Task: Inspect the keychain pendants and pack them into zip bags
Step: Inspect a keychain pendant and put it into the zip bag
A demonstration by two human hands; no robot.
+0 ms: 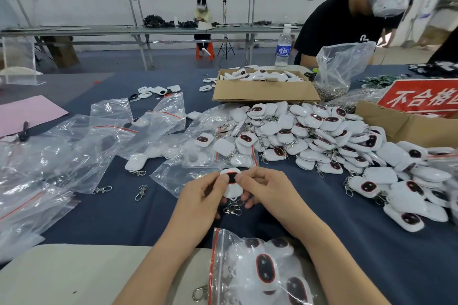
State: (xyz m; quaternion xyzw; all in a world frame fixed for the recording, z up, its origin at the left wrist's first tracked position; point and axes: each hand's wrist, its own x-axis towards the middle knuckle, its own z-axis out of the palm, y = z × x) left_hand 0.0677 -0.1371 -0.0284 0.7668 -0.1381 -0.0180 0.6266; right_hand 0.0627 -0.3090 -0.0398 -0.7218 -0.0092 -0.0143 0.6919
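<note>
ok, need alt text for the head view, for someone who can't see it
The left hand and right hand pinch one white keychain pendant over a dark blue table. A filled zip bag lies nearest the person, empty zip bags to the left, and a pendant pile and a cardboard box beyond.

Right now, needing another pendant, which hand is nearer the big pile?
Right. The right hand sits just left of the pile; the left hand is farther left, beyond the held pendant.

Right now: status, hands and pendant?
One pendant pinched between left hand and right hand, clasp dangling. Part-filled zip bag lies nearest the body. Nothing between hands and bag.
</note>
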